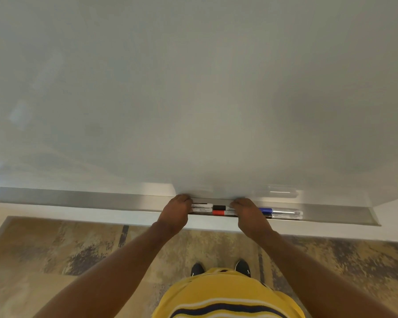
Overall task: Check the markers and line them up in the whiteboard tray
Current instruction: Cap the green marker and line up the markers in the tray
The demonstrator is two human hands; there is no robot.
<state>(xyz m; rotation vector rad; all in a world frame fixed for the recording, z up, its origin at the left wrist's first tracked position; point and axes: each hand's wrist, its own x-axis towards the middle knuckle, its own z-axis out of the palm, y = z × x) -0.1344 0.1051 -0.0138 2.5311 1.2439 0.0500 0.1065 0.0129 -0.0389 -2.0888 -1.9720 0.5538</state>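
We see a patchy tan-and-purple carpet (55, 255) across the lower frame, a pale wall strip (78, 213) above it. Bottom centre: a yellow knit shirt with white and navy stripes (225, 294). Just above it, two black shoes (197, 269) side by side on the carpet.

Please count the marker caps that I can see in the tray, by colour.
Black caps: 2
Red cap: 1
Blue cap: 1
Total: 4 visible; the left hand and the right hand may hide more.
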